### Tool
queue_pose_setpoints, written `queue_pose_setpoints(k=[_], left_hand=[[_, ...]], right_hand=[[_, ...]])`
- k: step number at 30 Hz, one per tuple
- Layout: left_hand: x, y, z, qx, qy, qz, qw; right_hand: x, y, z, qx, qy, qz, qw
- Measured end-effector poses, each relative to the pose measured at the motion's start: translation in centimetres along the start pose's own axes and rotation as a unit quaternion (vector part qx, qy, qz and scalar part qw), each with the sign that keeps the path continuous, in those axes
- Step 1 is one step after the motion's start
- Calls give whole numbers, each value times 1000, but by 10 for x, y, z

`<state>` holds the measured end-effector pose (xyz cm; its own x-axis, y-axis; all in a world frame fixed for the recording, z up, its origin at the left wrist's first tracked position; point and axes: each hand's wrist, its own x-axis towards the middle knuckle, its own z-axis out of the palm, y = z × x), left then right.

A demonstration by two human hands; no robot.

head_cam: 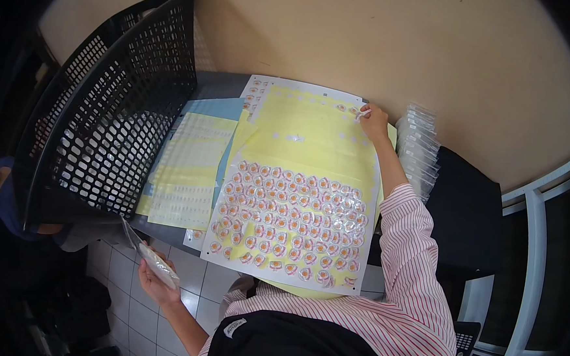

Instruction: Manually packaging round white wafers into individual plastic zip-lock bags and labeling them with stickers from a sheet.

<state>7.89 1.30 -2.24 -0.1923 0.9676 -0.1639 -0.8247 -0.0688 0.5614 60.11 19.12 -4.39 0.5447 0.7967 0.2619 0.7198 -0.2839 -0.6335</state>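
Note:
A large sheet of round stickers (pixel 288 207) lies on the table before me, on yellow backing. Rows of orange-and-pink stickers cover its lower half, while the upper half is mostly bare backing with a few stickers at the top right. There, my right hand (pixel 375 122) pinches a small whitish sticker (pixel 364 113) between thumb and fingers. My left hand (pixel 153 283) holds a clear plastic packet (pixel 158 264) with whitish contents, off the table's front edge and below the black basket. What exactly the packet contains cannot be made out.
A tall black perforated plastic basket (pixel 125 65) stands at the left. Yellow label sheets (pixel 187 172) lie beside it on a blue sheet (pixel 216 106). Several stacked clear packets (pixel 416 147) line the table's right side by the wall (pixel 323 38). Another person's blue sleeve (pixel 7 205) shows far left.

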Motion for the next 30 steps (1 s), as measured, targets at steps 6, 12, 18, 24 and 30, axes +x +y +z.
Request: queue_pose_setpoints(k=[6, 12, 18, 24, 30], left_hand=[[12, 0, -3, 87, -1, 2, 996], [29, -16, 4, 84, 5, -54, 995], [34, -14, 12, 88, -60, -103, 989], [48, 10, 53, 328, -160, -37, 930], [96, -48, 224, 645, -495, 122, 570]], right_hand=[[-4, 3, -6, 55, 33, 13, 998], [-7, 7, -7, 215, 10, 116, 970], [-9, 7, -8, 25, 35, -6, 999], [-8, 6, -15, -50, 2, -69, 996], [7, 28, -31, -31, -55, -100, 993]])
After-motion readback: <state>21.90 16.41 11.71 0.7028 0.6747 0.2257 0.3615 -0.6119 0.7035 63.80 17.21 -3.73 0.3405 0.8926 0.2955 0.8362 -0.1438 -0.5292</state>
